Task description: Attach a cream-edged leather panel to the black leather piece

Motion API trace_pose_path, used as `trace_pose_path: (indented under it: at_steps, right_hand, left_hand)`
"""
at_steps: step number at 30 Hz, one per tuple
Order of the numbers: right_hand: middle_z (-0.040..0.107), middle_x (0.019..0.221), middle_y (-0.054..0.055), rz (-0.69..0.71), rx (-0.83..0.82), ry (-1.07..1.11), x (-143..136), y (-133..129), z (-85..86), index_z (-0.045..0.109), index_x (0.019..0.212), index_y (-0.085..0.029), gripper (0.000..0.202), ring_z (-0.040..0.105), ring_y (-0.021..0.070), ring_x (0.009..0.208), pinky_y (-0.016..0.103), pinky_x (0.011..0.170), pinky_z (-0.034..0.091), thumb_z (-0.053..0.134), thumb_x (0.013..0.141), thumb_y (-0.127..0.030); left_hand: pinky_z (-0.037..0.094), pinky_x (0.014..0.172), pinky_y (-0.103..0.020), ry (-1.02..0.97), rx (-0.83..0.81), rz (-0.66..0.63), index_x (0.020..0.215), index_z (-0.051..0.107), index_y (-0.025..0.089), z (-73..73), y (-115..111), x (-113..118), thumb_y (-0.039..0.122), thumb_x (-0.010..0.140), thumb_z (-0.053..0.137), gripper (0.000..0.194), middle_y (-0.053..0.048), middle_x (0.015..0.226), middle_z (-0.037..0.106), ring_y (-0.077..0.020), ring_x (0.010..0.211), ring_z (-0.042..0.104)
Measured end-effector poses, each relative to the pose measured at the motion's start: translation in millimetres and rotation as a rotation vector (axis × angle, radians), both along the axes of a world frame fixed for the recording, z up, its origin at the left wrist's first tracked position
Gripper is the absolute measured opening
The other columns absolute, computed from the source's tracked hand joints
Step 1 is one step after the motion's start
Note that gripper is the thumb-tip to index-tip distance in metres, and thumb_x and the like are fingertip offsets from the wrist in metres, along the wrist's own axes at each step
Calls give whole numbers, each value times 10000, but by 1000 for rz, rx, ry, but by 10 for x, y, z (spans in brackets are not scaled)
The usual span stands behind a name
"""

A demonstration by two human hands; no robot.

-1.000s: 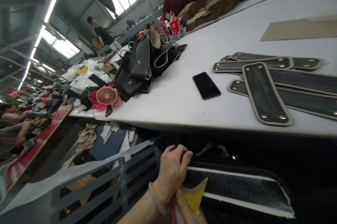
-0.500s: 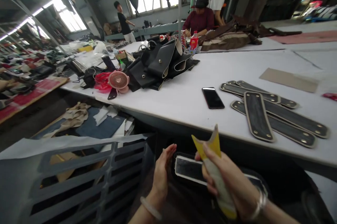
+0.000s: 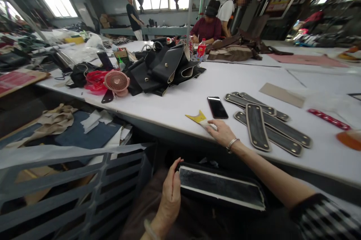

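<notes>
My left hand (image 3: 170, 195) grips the near end of a long black strap piece (image 3: 221, 187) with pale edges, held low below the table edge. My right hand (image 3: 220, 131) reaches over the white table (image 3: 183, 101) and rests on a yellow-tipped scraper (image 3: 200, 118), pressing it flat on the tabletop. A black phone (image 3: 217, 107) lies just beyond that hand. To the right lie several finished black straps (image 3: 265, 125) with metal rivets, overlapping one another.
A pile of black leather pieces (image 3: 163, 69) and a small pink fan (image 3: 116, 81) sit at the table's left. A grey slatted crate (image 3: 84, 191) stands at my lower left. Fabric scraps (image 3: 70, 127) lie on the floor. Two people (image 3: 217, 22) work at the far end.
My right hand has carried the yellow scraper from above the strap up onto the table and laid it down. My left hand has closed on the strap's end. The view has lifted.
</notes>
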State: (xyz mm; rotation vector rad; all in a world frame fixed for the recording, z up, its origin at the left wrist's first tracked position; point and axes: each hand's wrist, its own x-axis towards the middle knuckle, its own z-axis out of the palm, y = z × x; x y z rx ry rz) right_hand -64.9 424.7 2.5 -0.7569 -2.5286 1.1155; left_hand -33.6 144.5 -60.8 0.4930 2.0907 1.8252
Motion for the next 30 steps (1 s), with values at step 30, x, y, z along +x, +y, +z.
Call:
trace_pose_path:
  at_steps: [30]
  right_hand:
    - [702, 1083, 80, -555, -789, 291, 1795, -659, -388, 706, 1034, -187, 474, 619, 239, 949, 291, 789, 485, 548, 820, -579]
  left_hand:
    - [465, 936, -340, -328, -91, 41, 1164, 608, 235, 285, 191, -162, 598, 829, 490, 508, -29, 1127, 677, -258, 1028, 619]
